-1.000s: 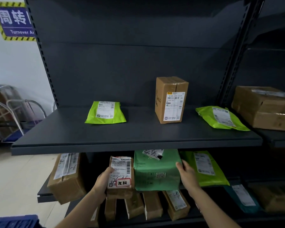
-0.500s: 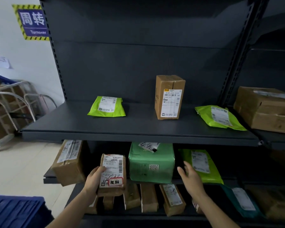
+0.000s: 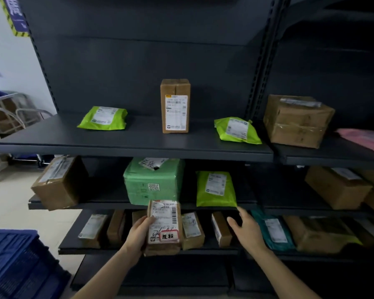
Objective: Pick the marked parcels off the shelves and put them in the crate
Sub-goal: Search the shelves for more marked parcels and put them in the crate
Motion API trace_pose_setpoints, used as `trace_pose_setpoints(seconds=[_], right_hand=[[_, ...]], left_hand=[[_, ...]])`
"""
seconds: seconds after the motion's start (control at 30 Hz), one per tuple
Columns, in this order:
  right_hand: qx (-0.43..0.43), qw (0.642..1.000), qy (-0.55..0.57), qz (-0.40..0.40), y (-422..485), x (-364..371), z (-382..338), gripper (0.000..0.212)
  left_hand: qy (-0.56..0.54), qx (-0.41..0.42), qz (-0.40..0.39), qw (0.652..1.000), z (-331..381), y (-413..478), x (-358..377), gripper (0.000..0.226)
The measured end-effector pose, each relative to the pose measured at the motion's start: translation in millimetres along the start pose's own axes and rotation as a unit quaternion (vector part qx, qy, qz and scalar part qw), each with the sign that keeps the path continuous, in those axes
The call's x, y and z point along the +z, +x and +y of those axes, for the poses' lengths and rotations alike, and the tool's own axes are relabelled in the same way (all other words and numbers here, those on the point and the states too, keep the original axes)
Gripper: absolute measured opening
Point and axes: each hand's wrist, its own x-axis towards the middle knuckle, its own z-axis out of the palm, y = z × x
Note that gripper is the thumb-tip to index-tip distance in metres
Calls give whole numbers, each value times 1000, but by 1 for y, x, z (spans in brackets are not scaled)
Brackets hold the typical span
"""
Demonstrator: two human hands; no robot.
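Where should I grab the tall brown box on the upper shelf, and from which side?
Take the tall brown box by its left and right sides around mid-height, coming straight in from the front. It stands on end, label facing out, with bare upper shelf on both sides for fingers; a high grip may tip it.

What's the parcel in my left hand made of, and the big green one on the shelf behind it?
Held parcel: looks like matte brown cardboard, squared edges, white paper label. Big green parcel: probably plastic film, judging by creases and slight sheen.
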Motion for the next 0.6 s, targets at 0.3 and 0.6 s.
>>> trace_pose_setpoints(seconds=[0.3, 0.6], right_hand=[[5, 999, -40, 30, 15, -24, 29, 58], [-16, 996, -88, -26, 74, -1, 32, 55]], left_hand=[[62, -28, -79, 995, 13, 14, 98, 31], [96, -59, -75, 991, 25, 61, 130, 42]])
